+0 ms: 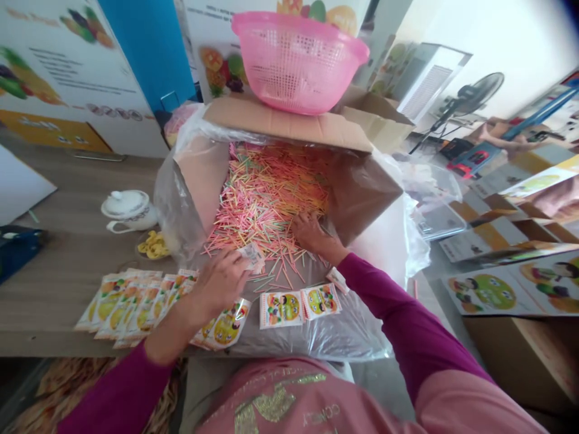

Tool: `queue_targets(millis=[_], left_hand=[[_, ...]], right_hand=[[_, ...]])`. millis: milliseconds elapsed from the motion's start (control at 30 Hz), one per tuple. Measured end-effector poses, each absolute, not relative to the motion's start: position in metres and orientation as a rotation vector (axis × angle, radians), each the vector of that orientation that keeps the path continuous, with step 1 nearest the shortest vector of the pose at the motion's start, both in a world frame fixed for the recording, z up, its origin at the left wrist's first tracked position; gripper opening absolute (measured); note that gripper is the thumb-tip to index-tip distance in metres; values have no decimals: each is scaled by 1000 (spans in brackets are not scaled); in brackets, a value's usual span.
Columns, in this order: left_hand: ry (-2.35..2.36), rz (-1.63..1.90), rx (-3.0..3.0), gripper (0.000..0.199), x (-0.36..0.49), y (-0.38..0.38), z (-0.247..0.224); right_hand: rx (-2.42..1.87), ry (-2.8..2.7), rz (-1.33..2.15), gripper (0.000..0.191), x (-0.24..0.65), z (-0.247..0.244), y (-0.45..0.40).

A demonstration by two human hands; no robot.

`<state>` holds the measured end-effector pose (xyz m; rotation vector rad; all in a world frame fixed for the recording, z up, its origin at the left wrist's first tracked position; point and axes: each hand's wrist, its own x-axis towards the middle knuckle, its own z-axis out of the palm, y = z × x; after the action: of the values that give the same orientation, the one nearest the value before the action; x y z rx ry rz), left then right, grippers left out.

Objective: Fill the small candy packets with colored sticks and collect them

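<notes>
A large cardboard box lined with clear plastic lies on its side, and thin pink, yellow and green sticks [266,193] spill from its mouth. My right hand [312,235] is at the right of the pile, its fingers curled down among the sticks; the fingertips are partly hidden. In front of the box, my left hand [221,280] is closed on a small whitish sachet [253,257]. Two printed sachets [281,309] lie side by side on the plastic between my arms. More fruit-printed sachets [131,304] overlap in rows to the left, partly under my left forearm.
A pink plastic basket [301,63] rests on the box's top flap [289,123]. On the left stand a lidded white cup [129,211] and a small dish of yellow rubber bands [154,245]. Printed cartons [488,289] and a fan [474,96] are to the right.
</notes>
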<state>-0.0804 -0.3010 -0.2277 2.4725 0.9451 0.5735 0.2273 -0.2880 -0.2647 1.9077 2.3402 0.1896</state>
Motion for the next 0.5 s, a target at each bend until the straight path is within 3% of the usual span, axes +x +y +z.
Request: queue_targets(millis=[200, 400, 500], left_hand=[[1084, 14, 2860, 27, -72, -272, -264], [1083, 53, 2861, 26, -71, -283, -259], [1162, 96, 2832, 28, -65, -287, -259]], right_hand=[[2187, 2079, 59, 37, 225, -251, -274], [2633, 2196, -106, 32, 242, -247, -281], [2869, 2460, -417, 26, 236, -257, -278]])
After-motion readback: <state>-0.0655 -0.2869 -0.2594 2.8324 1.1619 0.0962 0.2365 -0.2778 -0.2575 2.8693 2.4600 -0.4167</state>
